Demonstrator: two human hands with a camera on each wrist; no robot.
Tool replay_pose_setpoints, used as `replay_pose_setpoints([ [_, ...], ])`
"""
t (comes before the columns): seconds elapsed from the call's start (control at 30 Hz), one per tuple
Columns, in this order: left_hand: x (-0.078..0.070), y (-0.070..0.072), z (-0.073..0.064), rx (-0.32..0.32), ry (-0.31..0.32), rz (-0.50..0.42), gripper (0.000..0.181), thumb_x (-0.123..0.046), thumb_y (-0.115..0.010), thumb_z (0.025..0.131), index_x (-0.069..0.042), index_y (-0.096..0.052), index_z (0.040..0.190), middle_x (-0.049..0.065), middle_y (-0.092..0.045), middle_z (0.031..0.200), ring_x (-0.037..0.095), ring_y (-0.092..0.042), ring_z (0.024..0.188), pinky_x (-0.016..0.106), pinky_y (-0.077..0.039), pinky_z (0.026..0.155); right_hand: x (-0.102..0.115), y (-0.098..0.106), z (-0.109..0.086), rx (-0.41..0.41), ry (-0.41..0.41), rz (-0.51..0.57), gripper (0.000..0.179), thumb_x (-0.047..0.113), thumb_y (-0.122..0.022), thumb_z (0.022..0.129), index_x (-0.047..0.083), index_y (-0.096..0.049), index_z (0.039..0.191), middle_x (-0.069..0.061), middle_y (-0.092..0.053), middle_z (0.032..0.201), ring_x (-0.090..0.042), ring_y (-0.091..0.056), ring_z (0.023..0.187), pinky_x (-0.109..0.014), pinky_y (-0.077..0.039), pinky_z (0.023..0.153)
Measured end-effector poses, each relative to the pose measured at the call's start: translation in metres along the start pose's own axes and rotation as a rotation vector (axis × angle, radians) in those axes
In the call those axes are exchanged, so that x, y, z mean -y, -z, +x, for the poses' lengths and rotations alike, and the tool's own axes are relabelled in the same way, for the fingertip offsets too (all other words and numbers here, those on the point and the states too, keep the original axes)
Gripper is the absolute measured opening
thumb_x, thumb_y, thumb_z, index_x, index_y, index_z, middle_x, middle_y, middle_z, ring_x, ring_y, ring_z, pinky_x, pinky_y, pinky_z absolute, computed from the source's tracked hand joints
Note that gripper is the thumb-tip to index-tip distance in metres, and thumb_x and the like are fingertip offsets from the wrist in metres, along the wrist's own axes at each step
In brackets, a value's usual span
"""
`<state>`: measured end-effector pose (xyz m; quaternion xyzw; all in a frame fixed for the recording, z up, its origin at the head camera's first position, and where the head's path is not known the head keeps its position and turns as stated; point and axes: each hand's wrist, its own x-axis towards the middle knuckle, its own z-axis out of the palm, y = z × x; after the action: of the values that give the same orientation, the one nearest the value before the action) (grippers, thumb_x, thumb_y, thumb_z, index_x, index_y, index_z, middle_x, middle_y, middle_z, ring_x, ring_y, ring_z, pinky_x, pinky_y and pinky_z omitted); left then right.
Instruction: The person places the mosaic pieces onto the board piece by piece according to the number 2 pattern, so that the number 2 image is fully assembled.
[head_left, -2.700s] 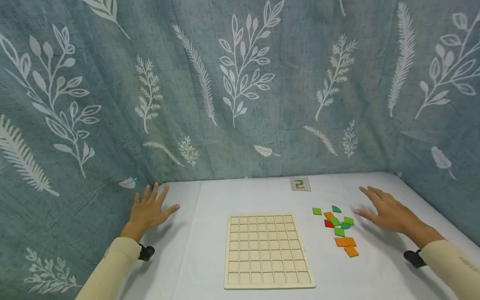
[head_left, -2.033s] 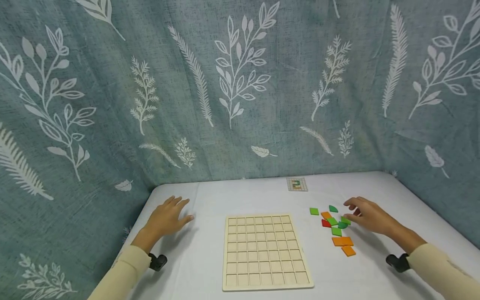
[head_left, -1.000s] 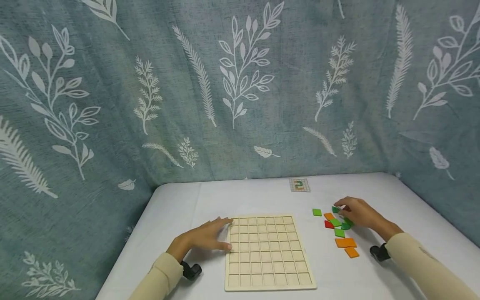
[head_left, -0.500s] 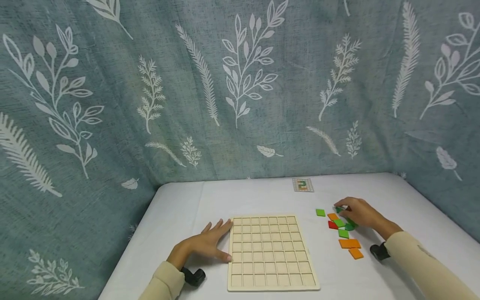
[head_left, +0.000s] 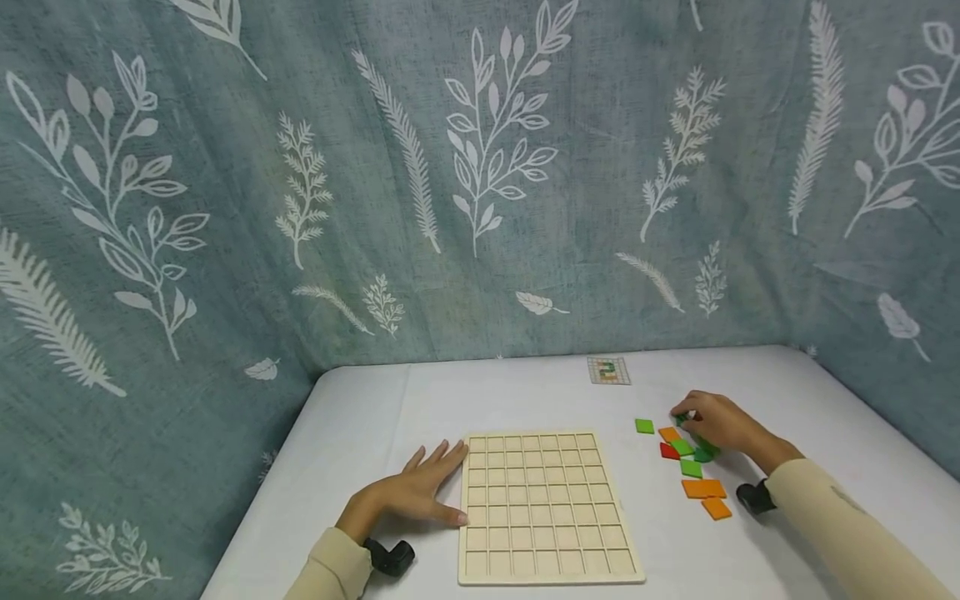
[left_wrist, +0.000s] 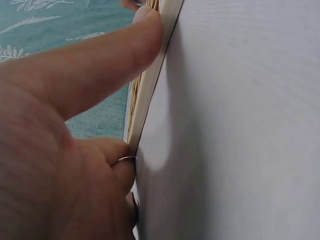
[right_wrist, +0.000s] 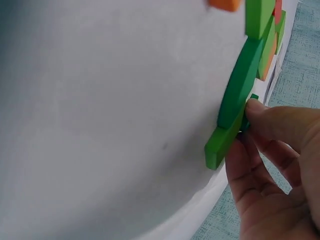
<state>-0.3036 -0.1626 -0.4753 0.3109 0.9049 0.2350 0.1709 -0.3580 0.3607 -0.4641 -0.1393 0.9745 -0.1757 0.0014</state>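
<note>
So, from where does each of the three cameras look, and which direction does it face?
Head: high, facing forward and down at the table; shows left hand, right hand, both sleeves.
Left wrist: low beside the left hand, looking along the wooden grid board edge.
Right wrist: low, facing the green pieces; right hand's fingers show.
Shared: head and left wrist views both show the board; head and right wrist views the pieces.

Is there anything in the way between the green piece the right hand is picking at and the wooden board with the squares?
Nothing tall. The right hand pinches a dark green tile. Between it and the wooden grid board lie only a flat light green square tile and bare white table.
</note>
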Motion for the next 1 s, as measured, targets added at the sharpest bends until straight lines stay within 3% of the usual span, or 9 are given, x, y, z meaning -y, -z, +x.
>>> replay_pose_setpoints([
  [0.23, -0.0016, 0.0006, 0.0053, 0.003, -0.003, 0.008, 0.114, -0.059, -0.072, 0.081, -0.007, -0.01, 0.161, 0.009, -0.008, 0.169, 0.031, 0.001, 0.157, 0.057, 0.007, 0.125, -0.0028, 0.0022, -0.0025, 0.012, 0.002, 0.005, 0.025, 0.003, -0.071, 0.088, -0.004, -0.072, 0.111, -0.011, -0.065, 0.099, -0.018, -0.057, 0.082, -0.035, -0.056, 0.072],
  [0.7, 0.0012, -0.0007, 0.0025, -0.008, -0.015, 0.011, 0.113, -0.059, -0.071, 0.083, -0.008, -0.01, 0.161, 0.008, -0.007, 0.17, 0.031, 0.002, 0.157, 0.058, 0.007, 0.125, 0.0012, 0.0065, 0.0034, 0.069, -0.013, 0.012, 0.02, 0.006, -0.072, 0.087, -0.004, -0.067, 0.104, -0.009, -0.06, 0.094, -0.02, -0.053, 0.082, -0.04, -0.056, 0.079],
  [1.0, 0.0043, -0.0015, 0.0028, -0.012, -0.008, 0.007, 0.113, -0.059, -0.072, 0.082, -0.007, -0.011, 0.161, 0.009, -0.008, 0.17, 0.033, 0.001, 0.157, 0.058, 0.006, 0.125, 0.0009, 0.0067, 0.001, 0.026, 0.036, 0.033, 0.023, 0.01, -0.075, 0.085, -0.003, -0.067, 0.102, -0.006, -0.06, 0.09, -0.018, -0.051, 0.079, -0.032, -0.053, 0.071],
])
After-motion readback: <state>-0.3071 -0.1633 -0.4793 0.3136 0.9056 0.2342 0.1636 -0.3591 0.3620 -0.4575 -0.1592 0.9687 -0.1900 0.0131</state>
